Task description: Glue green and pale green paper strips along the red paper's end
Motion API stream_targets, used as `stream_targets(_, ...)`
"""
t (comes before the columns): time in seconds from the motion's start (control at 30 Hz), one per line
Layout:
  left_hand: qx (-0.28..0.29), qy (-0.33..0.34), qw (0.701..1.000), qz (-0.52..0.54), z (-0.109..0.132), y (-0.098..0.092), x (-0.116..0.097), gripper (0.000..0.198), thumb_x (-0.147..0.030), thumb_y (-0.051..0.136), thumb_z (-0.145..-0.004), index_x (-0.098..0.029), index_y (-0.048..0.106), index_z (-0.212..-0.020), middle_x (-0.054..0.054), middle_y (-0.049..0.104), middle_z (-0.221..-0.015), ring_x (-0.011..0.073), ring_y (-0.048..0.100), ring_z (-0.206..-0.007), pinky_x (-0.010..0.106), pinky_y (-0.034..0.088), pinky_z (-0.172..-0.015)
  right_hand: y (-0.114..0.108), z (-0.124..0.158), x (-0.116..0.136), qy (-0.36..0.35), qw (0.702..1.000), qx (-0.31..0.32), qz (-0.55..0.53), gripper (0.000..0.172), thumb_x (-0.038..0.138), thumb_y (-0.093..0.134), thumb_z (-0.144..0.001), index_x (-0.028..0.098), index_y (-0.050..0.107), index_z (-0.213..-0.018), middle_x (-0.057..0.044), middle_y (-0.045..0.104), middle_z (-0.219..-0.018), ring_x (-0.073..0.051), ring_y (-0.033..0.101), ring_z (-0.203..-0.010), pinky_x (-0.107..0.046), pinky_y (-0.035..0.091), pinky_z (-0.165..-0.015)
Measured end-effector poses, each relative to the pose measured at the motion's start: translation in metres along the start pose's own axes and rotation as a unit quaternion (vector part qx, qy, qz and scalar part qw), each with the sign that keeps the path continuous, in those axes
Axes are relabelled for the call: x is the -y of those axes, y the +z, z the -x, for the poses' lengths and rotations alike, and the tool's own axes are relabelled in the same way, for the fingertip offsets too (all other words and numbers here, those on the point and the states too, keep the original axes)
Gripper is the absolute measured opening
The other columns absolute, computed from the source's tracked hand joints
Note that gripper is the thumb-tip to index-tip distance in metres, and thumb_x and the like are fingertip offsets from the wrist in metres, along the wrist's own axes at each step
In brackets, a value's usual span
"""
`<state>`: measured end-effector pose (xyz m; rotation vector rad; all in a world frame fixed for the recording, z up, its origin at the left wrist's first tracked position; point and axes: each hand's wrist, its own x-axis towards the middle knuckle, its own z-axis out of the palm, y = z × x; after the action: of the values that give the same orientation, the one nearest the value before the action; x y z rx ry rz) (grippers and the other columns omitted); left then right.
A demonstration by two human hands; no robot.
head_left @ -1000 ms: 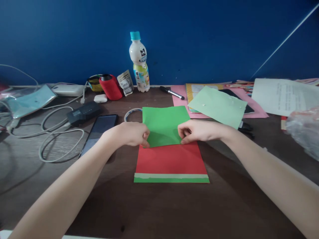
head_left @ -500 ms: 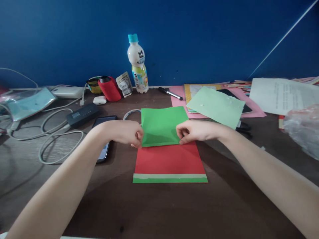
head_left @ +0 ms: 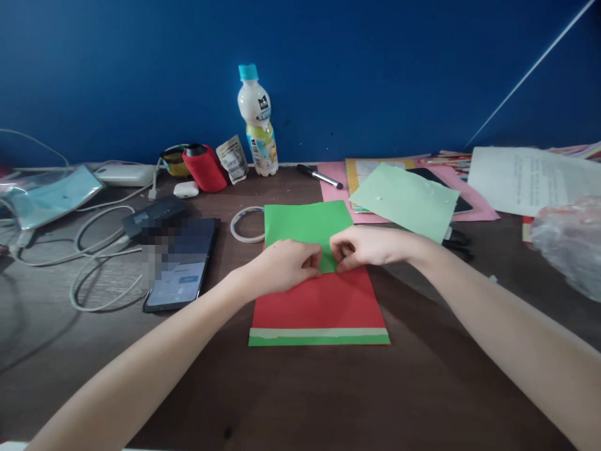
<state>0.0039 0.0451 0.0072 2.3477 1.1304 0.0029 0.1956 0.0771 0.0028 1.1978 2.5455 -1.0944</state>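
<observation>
A green sheet of paper [head_left: 305, 219] lies over the upper part of a red sheet [head_left: 323, 305]. Across the red sheet's near end run a pale green strip and a bright green one [head_left: 319, 341]. My left hand [head_left: 291, 266] is closed at the green paper's near edge, around its middle, thumb and forefinger on the edge. Close beside it, my right hand [head_left: 361, 246] pinches the same edge near its right corner, fingers curled. The fingertips partly hide that edge. A roll of tape [head_left: 236, 233] lies at the green sheet's left side.
Left of the papers lies a phone [head_left: 181, 275], with a black box [head_left: 154, 216] and looped cables behind it. A bottle [head_left: 259, 125] stands by the blue wall. Behind my right hand are a marker [head_left: 323, 178] and a light green sheet [head_left: 408, 200]; crumpled plastic [head_left: 570, 244] lies far right.
My left hand has slid right along the green paper's near edge, from its left corner to near my right hand. The tape roll and phone are now uncovered. My right hand has stayed put.
</observation>
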Motion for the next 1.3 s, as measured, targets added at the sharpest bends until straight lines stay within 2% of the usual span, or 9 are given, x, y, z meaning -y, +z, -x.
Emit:
stream_targets(0.53,0.003,-0.019,1.0,-0.021,0.001,-0.002,-0.003,0.01,-0.029,0.049,-0.076,-0.021,0.052,-0.071,-0.003,0.058,-0.063,0.013,0.051,-0.059,0.024,0.026,-0.052,-0.01,0.009,-0.008,0.047,0.998,0.024,0.034,0.018,0.036,0.059,-0.068,0.019,0.053,-0.071,0.003,0.045,-0.064,-0.01,0.04,-0.054,-0.024,0.028,-0.049)
stream_targets(0.87,0.006,-0.017,1.0,-0.015,0.0,-0.002,-0.002,0.009,-0.028,0.049,-0.076,-0.021,0.051,-0.07,-0.003,0.057,-0.061,0.0136,0.051,-0.059,0.024,0.026,-0.052,-0.01,0.008,-0.013,0.043,0.998,0.038,0.029,0.019,0.037,0.059,-0.068,0.019,0.052,-0.071,0.002,0.048,-0.066,-0.01,0.041,-0.055,-0.024,0.028,-0.048)
stream_targets(1.17,0.006,-0.014,1.0,-0.01,0.001,0.0,0.0,0.01,-0.029,0.048,-0.077,-0.021,0.05,-0.071,-0.003,0.057,-0.062,0.0135,0.05,-0.059,0.024,0.026,-0.052,-0.011,0.011,-0.011,0.123,0.99,0.03,0.062,0.028,0.044,0.06,-0.066,0.019,0.048,-0.064,0.002,0.045,-0.059,-0.011,0.039,-0.052,-0.025,0.028,-0.046)
stream_targets(1.3,0.001,-0.009,1.0,-0.013,0.0,0.0,0.001,0.009,-0.028,0.047,-0.077,-0.021,0.05,-0.072,-0.003,0.056,-0.062,0.013,0.049,-0.058,0.024,0.026,-0.051,-0.012,0.012,-0.011,0.127,0.989,0.026,0.066,0.03,0.046,0.06,-0.065,0.019,0.048,-0.063,0.002,0.045,-0.059,-0.011,0.039,-0.051,-0.025,0.027,-0.046)
